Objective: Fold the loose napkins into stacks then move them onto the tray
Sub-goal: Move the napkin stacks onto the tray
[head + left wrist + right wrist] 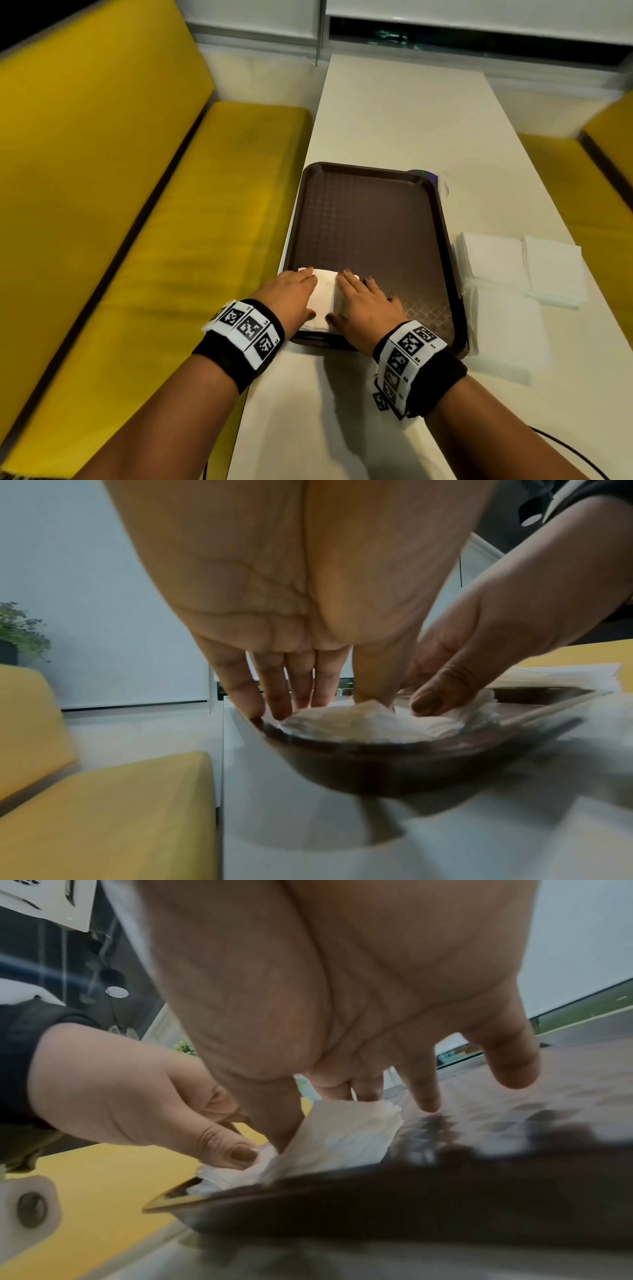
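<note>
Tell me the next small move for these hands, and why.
Probably let go and lift both hands: the left hand and right hand flank a folded napkin stack already inside the tray, while more napkins wait beside it.

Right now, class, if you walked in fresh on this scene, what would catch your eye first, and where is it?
First, the two hands, left hand and right hand, pressing a folded stack of white paper napkins between them at the near left corner of the dark brown plastic tray. Next, the loose white napkins lying on the pale table right of the tray, and the bright yellow bench seat on the left.
</note>
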`<state>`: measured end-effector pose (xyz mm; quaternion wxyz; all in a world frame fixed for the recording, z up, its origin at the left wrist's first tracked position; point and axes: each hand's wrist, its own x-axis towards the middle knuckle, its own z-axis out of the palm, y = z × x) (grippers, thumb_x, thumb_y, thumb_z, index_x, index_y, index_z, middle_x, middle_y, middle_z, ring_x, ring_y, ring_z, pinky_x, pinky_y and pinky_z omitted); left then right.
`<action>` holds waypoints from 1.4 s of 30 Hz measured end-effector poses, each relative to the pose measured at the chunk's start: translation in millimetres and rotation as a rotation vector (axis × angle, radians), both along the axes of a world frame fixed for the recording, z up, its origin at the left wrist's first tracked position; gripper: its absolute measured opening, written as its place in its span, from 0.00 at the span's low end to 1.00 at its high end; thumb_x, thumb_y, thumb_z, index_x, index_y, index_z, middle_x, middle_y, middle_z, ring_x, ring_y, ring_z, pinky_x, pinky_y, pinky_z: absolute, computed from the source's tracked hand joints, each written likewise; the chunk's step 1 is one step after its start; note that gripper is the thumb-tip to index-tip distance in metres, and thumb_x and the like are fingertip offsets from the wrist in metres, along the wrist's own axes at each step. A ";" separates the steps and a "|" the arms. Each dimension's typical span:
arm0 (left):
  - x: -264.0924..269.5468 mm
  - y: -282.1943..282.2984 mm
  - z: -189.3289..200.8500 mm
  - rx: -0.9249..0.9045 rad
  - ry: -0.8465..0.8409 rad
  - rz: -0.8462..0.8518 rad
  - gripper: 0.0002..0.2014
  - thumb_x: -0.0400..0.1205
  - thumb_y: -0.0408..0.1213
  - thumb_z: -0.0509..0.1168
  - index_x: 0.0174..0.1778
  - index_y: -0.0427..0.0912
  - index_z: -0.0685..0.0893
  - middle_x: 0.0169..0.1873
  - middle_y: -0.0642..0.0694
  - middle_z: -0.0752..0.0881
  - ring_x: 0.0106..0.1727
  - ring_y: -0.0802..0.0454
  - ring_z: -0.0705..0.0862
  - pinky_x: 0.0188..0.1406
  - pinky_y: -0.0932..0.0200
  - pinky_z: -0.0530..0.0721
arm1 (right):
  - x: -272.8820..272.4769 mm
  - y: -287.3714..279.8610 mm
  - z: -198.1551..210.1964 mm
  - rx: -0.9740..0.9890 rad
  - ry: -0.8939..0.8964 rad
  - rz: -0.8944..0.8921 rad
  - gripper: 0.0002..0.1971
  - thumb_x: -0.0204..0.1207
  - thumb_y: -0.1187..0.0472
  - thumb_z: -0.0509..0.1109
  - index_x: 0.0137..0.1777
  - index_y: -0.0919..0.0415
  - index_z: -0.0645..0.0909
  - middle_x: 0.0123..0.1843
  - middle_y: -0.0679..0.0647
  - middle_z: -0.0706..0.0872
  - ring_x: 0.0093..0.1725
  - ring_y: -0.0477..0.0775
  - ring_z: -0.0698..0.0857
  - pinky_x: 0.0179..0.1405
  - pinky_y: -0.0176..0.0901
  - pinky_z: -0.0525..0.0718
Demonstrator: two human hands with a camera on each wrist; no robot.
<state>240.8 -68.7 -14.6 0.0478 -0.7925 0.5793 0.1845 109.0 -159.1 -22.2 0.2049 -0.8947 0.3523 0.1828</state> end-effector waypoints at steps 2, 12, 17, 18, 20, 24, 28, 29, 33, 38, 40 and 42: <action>-1.5 0.8 1.5 -0.003 -0.006 0.007 0.32 0.86 0.48 0.62 0.84 0.44 0.59 0.86 0.48 0.55 0.83 0.47 0.61 0.79 0.52 0.65 | 1.4 0.1 2.5 -0.008 -0.012 -0.004 0.39 0.83 0.41 0.61 0.87 0.50 0.46 0.89 0.44 0.46 0.87 0.58 0.46 0.80 0.74 0.54; -30.9 8.9 35.0 -0.250 -0.038 0.178 0.26 0.85 0.52 0.61 0.79 0.51 0.69 0.80 0.51 0.66 0.81 0.50 0.63 0.76 0.53 0.68 | -39.6 -5.0 45.5 -0.087 -0.314 -0.080 0.39 0.79 0.39 0.67 0.85 0.50 0.55 0.87 0.51 0.55 0.87 0.58 0.50 0.83 0.63 0.58; -76.3 -9.0 57.9 -0.490 0.101 0.180 0.15 0.84 0.49 0.63 0.66 0.51 0.81 0.66 0.53 0.79 0.70 0.52 0.73 0.68 0.57 0.71 | -108.4 -23.5 74.1 -0.063 -0.515 -0.220 0.35 0.78 0.41 0.69 0.82 0.53 0.65 0.79 0.53 0.73 0.77 0.54 0.71 0.75 0.51 0.73; -88.7 -15.8 60.7 -0.522 0.151 0.187 0.14 0.84 0.48 0.64 0.63 0.50 0.82 0.63 0.53 0.81 0.67 0.52 0.75 0.67 0.58 0.72 | -125.8 -30.8 78.9 -0.061 -0.533 -0.268 0.34 0.78 0.42 0.69 0.81 0.53 0.67 0.77 0.54 0.75 0.75 0.54 0.73 0.74 0.49 0.74; -113.5 -30.0 62.3 -0.547 0.255 0.211 0.13 0.83 0.47 0.66 0.60 0.47 0.83 0.58 0.51 0.83 0.62 0.52 0.79 0.63 0.59 0.75 | -159.7 -47.9 83.7 -0.068 -0.548 -0.383 0.32 0.78 0.43 0.70 0.79 0.54 0.69 0.75 0.55 0.76 0.74 0.55 0.75 0.73 0.49 0.73; -166.6 -63.4 56.1 -0.471 0.417 0.302 0.14 0.83 0.47 0.67 0.59 0.43 0.82 0.55 0.47 0.85 0.58 0.50 0.83 0.59 0.57 0.79 | -221.3 -86.3 81.4 -0.016 -0.565 -0.628 0.28 0.79 0.46 0.70 0.75 0.59 0.73 0.72 0.59 0.80 0.69 0.59 0.79 0.69 0.50 0.75; -212.8 -96.7 41.4 -0.319 0.442 0.358 0.19 0.84 0.48 0.64 0.65 0.40 0.78 0.59 0.45 0.85 0.61 0.47 0.82 0.56 0.60 0.75 | -260.6 -114.6 61.1 0.078 -0.459 -0.747 0.28 0.81 0.46 0.68 0.74 0.64 0.74 0.72 0.60 0.81 0.69 0.59 0.80 0.65 0.46 0.75; -218.8 -101.9 36.3 -0.288 0.432 0.367 0.20 0.85 0.48 0.64 0.66 0.38 0.77 0.60 0.43 0.84 0.62 0.45 0.82 0.56 0.58 0.75 | -262.6 -118.3 52.8 0.104 -0.414 -0.743 0.30 0.81 0.44 0.67 0.75 0.65 0.73 0.73 0.60 0.80 0.70 0.59 0.79 0.67 0.48 0.75; -236.4 -121.1 14.6 -0.257 0.371 0.397 0.17 0.83 0.45 0.66 0.60 0.37 0.77 0.59 0.40 0.83 0.58 0.42 0.83 0.54 0.55 0.78 | -257.2 -131.9 27.7 0.179 -0.289 -0.687 0.35 0.82 0.40 0.63 0.77 0.68 0.70 0.78 0.62 0.75 0.75 0.61 0.75 0.70 0.47 0.72; -243.9 -128.2 6.5 -0.264 0.294 0.374 0.17 0.82 0.41 0.67 0.65 0.41 0.75 0.59 0.40 0.79 0.57 0.43 0.81 0.55 0.54 0.79 | -239.6 -137.4 13.5 0.216 -0.228 -0.648 0.34 0.82 0.39 0.63 0.72 0.70 0.73 0.74 0.64 0.78 0.71 0.63 0.78 0.63 0.46 0.76; -243.5 -129.7 4.3 -0.260 0.288 0.376 0.19 0.82 0.40 0.68 0.67 0.42 0.74 0.61 0.41 0.78 0.60 0.43 0.81 0.59 0.53 0.79 | -236.1 -138.0 7.3 0.196 -0.233 -0.648 0.32 0.81 0.41 0.64 0.70 0.69 0.74 0.71 0.64 0.80 0.69 0.63 0.80 0.58 0.45 0.77; -242.1 -130.6 1.6 -0.262 0.286 0.377 0.19 0.81 0.38 0.69 0.67 0.42 0.75 0.63 0.42 0.78 0.61 0.43 0.81 0.60 0.53 0.78 | -232.2 -138.2 1.4 0.175 -0.258 -0.645 0.30 0.80 0.42 0.66 0.69 0.67 0.75 0.70 0.62 0.81 0.67 0.63 0.81 0.57 0.44 0.77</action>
